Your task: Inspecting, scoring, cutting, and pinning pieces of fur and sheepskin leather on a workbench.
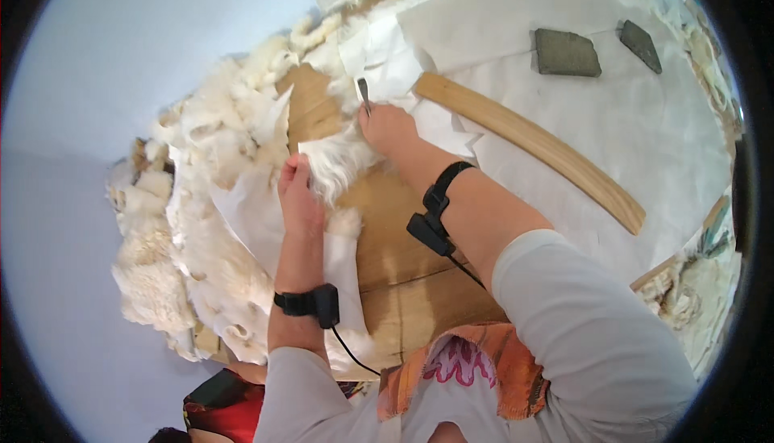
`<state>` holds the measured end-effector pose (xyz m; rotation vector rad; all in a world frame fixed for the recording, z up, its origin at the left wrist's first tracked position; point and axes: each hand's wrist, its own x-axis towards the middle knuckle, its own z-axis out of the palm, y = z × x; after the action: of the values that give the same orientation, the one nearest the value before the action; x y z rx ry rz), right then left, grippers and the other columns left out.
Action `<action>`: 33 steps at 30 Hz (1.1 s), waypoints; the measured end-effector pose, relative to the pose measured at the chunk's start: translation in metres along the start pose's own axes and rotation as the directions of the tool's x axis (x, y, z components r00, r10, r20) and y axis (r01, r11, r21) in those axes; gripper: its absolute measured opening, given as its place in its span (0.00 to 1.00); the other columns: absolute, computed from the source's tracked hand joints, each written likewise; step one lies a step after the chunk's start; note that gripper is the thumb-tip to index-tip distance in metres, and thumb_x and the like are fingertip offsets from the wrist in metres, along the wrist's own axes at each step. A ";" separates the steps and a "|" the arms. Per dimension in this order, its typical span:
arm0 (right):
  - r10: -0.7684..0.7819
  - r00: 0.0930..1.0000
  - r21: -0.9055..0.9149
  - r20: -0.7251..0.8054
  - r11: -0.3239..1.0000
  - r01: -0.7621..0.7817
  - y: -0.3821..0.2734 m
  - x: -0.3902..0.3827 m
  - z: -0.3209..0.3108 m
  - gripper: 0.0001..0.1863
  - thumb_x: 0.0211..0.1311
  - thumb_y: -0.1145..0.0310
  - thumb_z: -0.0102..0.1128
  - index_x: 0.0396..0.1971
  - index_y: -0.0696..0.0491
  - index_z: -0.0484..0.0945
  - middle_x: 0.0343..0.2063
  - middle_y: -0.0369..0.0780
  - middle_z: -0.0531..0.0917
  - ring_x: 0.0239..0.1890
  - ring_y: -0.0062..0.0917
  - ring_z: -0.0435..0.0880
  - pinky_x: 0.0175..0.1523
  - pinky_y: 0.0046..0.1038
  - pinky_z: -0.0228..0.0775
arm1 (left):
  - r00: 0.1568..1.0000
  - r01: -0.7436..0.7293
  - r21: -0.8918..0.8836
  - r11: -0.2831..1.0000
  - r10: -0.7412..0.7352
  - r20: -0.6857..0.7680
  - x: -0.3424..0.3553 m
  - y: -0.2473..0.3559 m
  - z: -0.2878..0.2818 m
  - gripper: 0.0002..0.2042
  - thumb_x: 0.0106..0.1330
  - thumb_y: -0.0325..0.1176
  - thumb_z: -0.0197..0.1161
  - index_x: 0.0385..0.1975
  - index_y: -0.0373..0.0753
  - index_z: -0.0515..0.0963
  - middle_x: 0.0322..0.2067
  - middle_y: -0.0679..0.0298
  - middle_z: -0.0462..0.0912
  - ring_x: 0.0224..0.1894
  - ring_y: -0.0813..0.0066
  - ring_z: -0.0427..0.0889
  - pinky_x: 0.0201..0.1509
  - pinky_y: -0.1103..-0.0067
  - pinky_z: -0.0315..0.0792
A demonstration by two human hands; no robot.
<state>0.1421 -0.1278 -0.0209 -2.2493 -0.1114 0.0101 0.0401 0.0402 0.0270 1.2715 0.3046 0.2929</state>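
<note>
A piece of long-haired white fur (340,161) lies between my two hands over the brown wooden board (403,257). My left hand (297,181) is closed, pinching the fur's left edge between thumb and fingers. Wrapped round a slim grey metal tool (364,92) is my right hand (389,128), at the fur's upper right side. The tool's rounded end sticks up past my fingers; its lower end is hidden by the hand, so its kind cannot be told.
A long curved wooden strip (532,141) lies on a white sheet (613,128) at the right. Two grey blocks, one rectangular (568,53) and one smaller (641,46), weigh on that sheet. Cream fur pieces (222,112) heap along the left. A person in red (230,407) is at lower left.
</note>
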 end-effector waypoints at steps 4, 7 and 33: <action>-0.010 1.000 0.083 -0.024 0.997 0.012 0.007 0.006 0.006 0.25 0.74 0.51 0.40 0.44 0.52 0.84 0.39 0.52 0.86 0.43 0.50 0.85 0.52 0.48 0.76 | 0.978 -0.090 -0.052 0.995 0.078 -0.193 -0.021 0.032 0.019 0.05 0.77 0.33 0.55 0.41 0.41 0.76 0.41 0.64 0.83 0.45 0.71 0.82 0.50 0.72 0.79; -0.004 1.000 0.077 -0.001 0.997 0.004 0.013 0.013 0.013 0.26 0.74 0.50 0.40 0.43 0.53 0.85 0.39 0.52 0.87 0.44 0.51 0.85 0.53 0.48 0.75 | 0.984 -0.179 -0.270 0.946 0.173 -0.047 -0.058 0.106 0.009 0.07 0.77 0.36 0.54 0.41 0.43 0.77 0.41 0.64 0.82 0.44 0.66 0.82 0.51 0.69 0.79; -0.060 0.986 -0.613 0.154 0.777 0.143 0.193 -0.267 -0.323 0.28 0.60 0.62 0.65 0.62 0.29 0.75 0.54 0.44 0.76 0.45 0.42 0.85 0.45 0.42 0.80 | 0.348 0.138 0.838 0.528 -0.818 0.457 -0.208 -0.088 0.159 0.22 0.70 0.52 0.64 0.47 0.37 0.80 0.29 0.67 0.83 0.28 0.79 0.83 0.33 0.79 0.78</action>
<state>-0.0941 -0.5213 0.0239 -2.9091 -0.3517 0.0671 -0.0877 -0.2028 -0.0027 1.7994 -0.0581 -1.1790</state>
